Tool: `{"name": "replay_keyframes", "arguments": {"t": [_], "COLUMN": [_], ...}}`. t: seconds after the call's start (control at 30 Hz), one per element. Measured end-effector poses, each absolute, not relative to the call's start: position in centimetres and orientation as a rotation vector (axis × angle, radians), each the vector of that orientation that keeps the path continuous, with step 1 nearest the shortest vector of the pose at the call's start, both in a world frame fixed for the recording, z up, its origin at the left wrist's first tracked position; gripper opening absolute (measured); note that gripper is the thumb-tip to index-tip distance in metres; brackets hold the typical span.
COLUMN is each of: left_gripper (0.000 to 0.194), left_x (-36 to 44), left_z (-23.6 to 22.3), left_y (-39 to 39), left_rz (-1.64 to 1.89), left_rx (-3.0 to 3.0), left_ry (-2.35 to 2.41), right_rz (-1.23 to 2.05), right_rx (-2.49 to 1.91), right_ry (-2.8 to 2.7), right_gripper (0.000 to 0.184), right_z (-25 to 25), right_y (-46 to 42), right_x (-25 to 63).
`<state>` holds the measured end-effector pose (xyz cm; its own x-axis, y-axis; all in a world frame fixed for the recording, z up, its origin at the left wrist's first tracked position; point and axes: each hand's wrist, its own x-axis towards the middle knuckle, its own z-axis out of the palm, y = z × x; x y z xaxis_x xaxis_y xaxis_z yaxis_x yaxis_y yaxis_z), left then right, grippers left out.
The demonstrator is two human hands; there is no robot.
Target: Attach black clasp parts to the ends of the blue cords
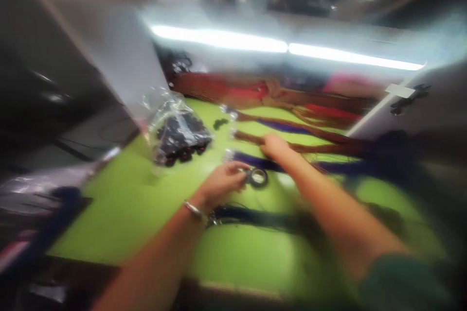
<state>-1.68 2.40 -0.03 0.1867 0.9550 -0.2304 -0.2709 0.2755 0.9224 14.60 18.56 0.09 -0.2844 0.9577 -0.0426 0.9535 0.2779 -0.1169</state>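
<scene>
My left hand (228,177), with a bracelet at its wrist, pinches the edge of a roll of black tape (259,178) just above the green table. Farther back, my right hand (275,147) is closed around a bundle of brown wires (249,136), near its end with clear or white connectors (232,133). A bundle of blue wires (248,159) lies between my two hands. Nearer to me, a dark bundle of wires (251,216) lies by my left wrist. Blur hides the finer detail of my fingers.
A clear plastic bag (178,131) of black parts sits at the left on the green table (120,204), with small black pieces (220,123) beside it. Red and brown wires (237,88) are heaped along the back under a lit tube lamp (219,38).
</scene>
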Motion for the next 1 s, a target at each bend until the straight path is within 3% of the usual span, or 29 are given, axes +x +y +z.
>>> {"name": "replay_keyframes", "arguments": {"t": [0.4, 0.73, 1.0], "left_gripper": [0.035, 0.033, 0.035], "left_x": [-2.4, -2.3, -2.4], "left_z": [-0.4, -0.4, -0.9], "left_y": [2.8, 2.8, 2.8], "left_rz": [1.053, 1.056, 1.075], "left_rx": [0.881, 0.871, 0.85], "left_ry": [1.031, 1.036, 1.021], "right_rz": [0.1, 0.301, 0.366], "right_rx": [-1.664, -1.566, -1.55], "right_ry": [-2.525, -2.396, -2.193], "right_gripper": [0.025, 0.024, 0.025], "right_z": [-0.4, -2.3, 2.8], "right_y": [20.7, 20.8, 19.8], "right_x": [14.5, 9.1, 11.8]}}
